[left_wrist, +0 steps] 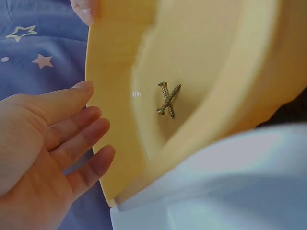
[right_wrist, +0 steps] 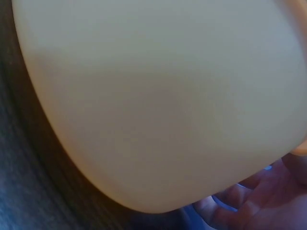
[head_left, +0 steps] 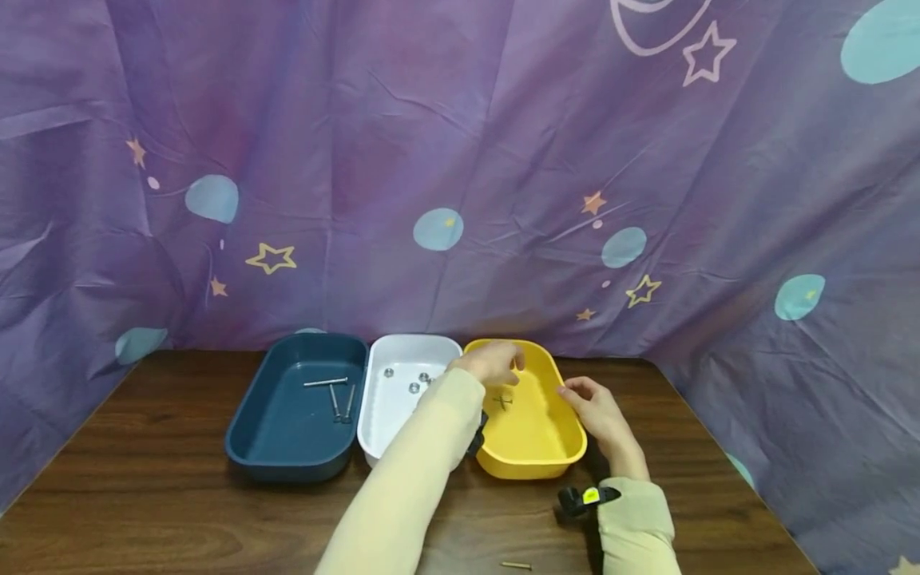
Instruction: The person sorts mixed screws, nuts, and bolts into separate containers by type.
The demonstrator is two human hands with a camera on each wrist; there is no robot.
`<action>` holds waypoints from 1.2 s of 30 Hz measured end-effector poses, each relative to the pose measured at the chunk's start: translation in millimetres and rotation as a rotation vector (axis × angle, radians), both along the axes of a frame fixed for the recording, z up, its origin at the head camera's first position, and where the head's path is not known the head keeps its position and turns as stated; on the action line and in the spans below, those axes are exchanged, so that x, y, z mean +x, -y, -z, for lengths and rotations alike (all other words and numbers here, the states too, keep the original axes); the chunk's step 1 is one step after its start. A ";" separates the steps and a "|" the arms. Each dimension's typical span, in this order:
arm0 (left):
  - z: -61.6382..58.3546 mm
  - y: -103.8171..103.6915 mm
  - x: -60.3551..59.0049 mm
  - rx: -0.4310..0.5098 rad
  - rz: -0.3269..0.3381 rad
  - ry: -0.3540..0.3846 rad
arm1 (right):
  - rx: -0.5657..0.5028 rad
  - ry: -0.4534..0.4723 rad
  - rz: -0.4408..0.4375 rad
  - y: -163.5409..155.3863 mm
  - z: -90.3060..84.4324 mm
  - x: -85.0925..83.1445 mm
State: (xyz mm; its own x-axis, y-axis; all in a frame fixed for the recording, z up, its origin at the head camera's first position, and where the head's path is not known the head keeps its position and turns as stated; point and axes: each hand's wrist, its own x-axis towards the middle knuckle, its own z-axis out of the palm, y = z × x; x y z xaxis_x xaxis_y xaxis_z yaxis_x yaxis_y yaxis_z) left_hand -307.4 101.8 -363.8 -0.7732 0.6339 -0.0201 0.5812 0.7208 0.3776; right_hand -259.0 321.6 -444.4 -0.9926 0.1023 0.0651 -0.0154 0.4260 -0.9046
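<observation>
A purple fabric backdrop [head_left: 460,160] is showing teal dots and yellow, orange and white stars. A dark blue plastic tray [head_left: 291,435], a white plastic tray [head_left: 391,399] and a yellow plastic tray [head_left: 535,447] are sitting on the dark brown wood-grain surface [head_left: 144,495]. Cream sleeves [head_left: 410,487] are covering both arms.

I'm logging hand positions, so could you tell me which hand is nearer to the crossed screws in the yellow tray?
Left. The left hand hovers open over the yellow tray, just above the crossed screws. The right hand is at the tray's right rim, farther away.
</observation>
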 end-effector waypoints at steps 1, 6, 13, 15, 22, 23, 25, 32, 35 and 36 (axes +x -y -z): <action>0.0 1.0 0.0 -0.005 0.000 0.003 | -0.003 0.004 -0.001 0.1 -0.1 -0.1; -0.5 4.4 0.1 -0.022 0.009 0.023 | 0.000 0.015 0.001 0.0 -3.9 1.9; -2.5 12.2 5.0 -0.010 0.032 0.023 | 0.006 0.008 -0.013 1.2 -5.8 1.4; -3.4 13.8 7.4 -0.011 0.039 0.021 | 0.007 0.011 -0.008 1.4 -6.0 1.3; -5.6 14.2 15.2 -0.012 0.074 0.024 | 0.011 0.009 -0.014 1.3 -4.9 0.5; -5.8 14.0 16.4 -0.010 0.080 0.028 | 0.004 0.011 -0.012 1.3 -4.5 0.4; -5.5 13.7 18.6 -0.009 0.102 0.023 | 0.003 0.009 -0.016 1.1 -3.9 0.3; -0.5 16.8 27.8 0.003 0.153 0.016 | 0.001 0.013 -0.016 0.2 -2.6 -0.5; 1.9 18.0 32.7 0.010 0.180 0.002 | -0.004 0.014 -0.022 0.3 -2.2 -0.7; 2.8 18.2 34.2 0.014 0.194 -0.007 | -0.002 0.012 -0.023 0.4 -1.9 -0.6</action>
State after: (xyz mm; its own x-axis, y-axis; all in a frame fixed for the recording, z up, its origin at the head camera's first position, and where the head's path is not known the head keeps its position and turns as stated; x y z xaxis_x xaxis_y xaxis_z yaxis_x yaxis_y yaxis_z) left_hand -273.2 83.6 -366.6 -0.6367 0.7711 -0.0051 0.7114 0.5899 0.3821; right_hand -259.6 321.1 -442.4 -0.9955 0.0793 0.0524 -0.0140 0.4235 -0.9058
